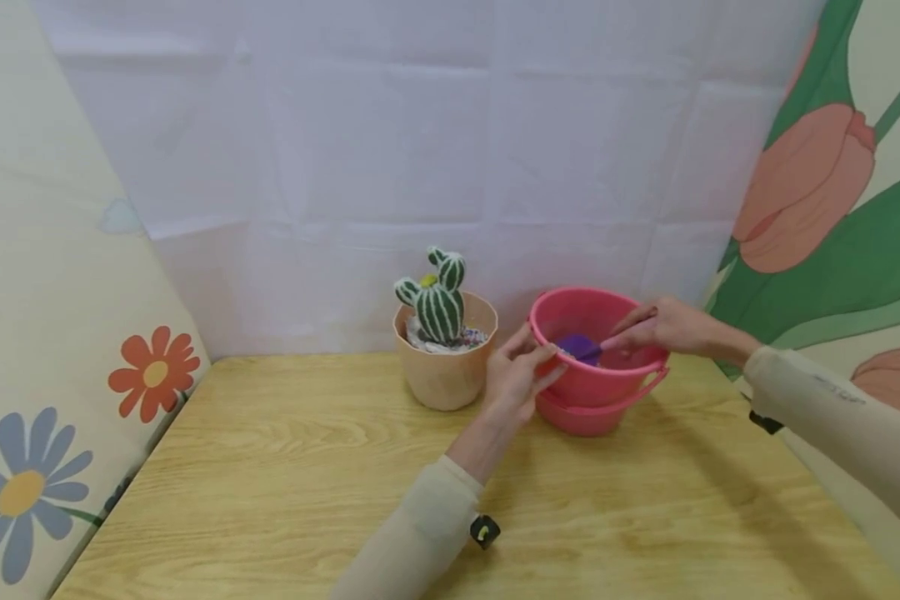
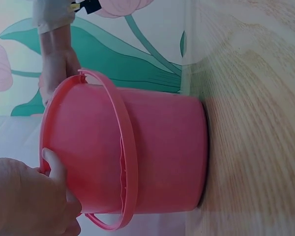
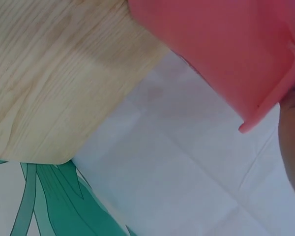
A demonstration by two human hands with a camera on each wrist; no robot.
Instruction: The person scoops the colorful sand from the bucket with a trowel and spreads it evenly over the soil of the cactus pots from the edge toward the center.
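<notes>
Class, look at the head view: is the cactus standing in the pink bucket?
No: the cactus stands in the peach pot, left of the pink bucket.

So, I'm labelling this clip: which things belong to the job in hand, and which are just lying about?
In use: pink bucket, purple tool, left hand, right hand.
Not held: potted cactus (possibly part of the job), white backdrop.
</notes>
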